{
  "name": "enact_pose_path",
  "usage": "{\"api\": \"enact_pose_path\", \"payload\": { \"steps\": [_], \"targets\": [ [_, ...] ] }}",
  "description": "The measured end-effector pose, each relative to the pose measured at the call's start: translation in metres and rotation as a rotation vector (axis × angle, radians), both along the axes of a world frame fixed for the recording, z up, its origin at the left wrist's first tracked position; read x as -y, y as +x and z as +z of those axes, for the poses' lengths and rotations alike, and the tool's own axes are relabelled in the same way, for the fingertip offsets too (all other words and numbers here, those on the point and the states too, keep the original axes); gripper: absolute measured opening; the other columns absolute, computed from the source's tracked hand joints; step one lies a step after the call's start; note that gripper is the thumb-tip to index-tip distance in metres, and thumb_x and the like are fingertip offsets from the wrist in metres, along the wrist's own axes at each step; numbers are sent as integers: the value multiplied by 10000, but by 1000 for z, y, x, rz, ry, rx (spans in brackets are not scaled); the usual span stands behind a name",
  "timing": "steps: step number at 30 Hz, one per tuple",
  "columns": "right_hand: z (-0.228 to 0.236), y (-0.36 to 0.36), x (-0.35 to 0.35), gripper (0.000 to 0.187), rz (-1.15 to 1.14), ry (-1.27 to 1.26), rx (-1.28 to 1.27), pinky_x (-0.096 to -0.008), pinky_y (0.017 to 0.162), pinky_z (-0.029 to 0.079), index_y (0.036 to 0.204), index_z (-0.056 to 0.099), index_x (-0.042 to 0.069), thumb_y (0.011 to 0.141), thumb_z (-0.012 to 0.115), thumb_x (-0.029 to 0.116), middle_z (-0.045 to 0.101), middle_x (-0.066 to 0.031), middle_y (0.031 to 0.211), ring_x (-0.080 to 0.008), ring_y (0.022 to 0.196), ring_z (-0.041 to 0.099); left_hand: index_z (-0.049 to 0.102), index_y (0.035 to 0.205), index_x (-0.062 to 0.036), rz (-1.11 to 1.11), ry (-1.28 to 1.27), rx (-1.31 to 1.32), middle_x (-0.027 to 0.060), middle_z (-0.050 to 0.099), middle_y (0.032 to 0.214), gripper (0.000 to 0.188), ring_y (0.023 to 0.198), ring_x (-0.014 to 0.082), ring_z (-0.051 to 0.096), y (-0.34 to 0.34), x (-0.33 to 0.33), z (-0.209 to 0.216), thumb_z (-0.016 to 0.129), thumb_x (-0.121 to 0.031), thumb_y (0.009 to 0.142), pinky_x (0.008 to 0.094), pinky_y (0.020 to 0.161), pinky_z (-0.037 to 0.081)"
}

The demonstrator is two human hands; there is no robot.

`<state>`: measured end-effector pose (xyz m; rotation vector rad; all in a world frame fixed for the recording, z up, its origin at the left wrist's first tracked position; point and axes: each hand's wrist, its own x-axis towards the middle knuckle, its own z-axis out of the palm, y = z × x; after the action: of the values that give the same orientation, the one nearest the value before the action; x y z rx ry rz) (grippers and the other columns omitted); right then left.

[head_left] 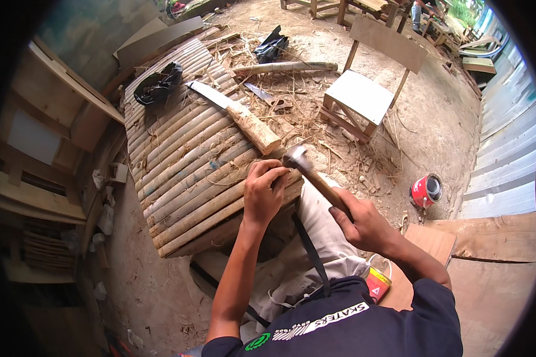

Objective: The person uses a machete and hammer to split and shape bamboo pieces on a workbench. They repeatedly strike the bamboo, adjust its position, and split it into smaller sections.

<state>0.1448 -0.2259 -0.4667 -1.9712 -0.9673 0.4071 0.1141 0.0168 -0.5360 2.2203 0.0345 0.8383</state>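
Note:
My right hand [357, 220] is wrapped round the wooden handle of a hammer [321, 187]. The hammer's metal head lies right beside the fingertips of my left hand [264, 190], over the near right corner of a slatted bench [190, 160] made of round poles. Thumb and fingers of that left hand are pinched together; whatever small thing sits between them is too small to make out. Just beyond the hands a thick piece of wood [253, 126] rests on the slats, with a pale flat blade [207, 93] extending from its far end.
Black plastic bags lie on the bench [158, 84] and on the littered ground [271, 46]. A wooden chair [358, 95] stands at the far right. A red can [420, 191] is near the metal wall [506, 149]. Boards [488, 279] lie at the lower right; wooden shelving [39, 190] lines the left.

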Motion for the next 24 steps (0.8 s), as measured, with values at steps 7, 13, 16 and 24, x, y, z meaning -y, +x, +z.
{"api": "enact_pose_path", "payload": {
  "steps": [7,13,16,24],
  "targets": [
    [-8,-7,-4,345,-56,54,4,-417,640,495,1289,521,-20,980,582,121,626,-212,790,-374,679,645,738,872,-10,-3,40,17,98,682,939,121,910,284,636,0,0,0,790,-24,763,378,788,513],
    [-5,-9,-3,320,-50,43,10,-486,642,494,1269,507,-11,989,565,131,643,-274,824,-461,735,645,741,881,-10,-11,24,19,96,684,946,126,916,290,636,0,0,1,786,-20,764,383,798,516],
    [-5,-10,-5,320,-57,28,-33,-519,643,492,1271,497,-3,991,562,138,648,-294,831,-493,765,645,746,896,-14,-9,35,5,96,686,951,133,918,290,638,1,0,0,781,-18,768,383,809,517],
    [-8,-8,-2,338,-126,44,-45,-384,594,465,1281,532,-9,991,580,158,583,-148,694,-269,605,589,734,955,-6,-101,29,-74,119,692,1046,194,998,303,645,0,-5,11,782,-26,769,382,879,517]
  ]
}}
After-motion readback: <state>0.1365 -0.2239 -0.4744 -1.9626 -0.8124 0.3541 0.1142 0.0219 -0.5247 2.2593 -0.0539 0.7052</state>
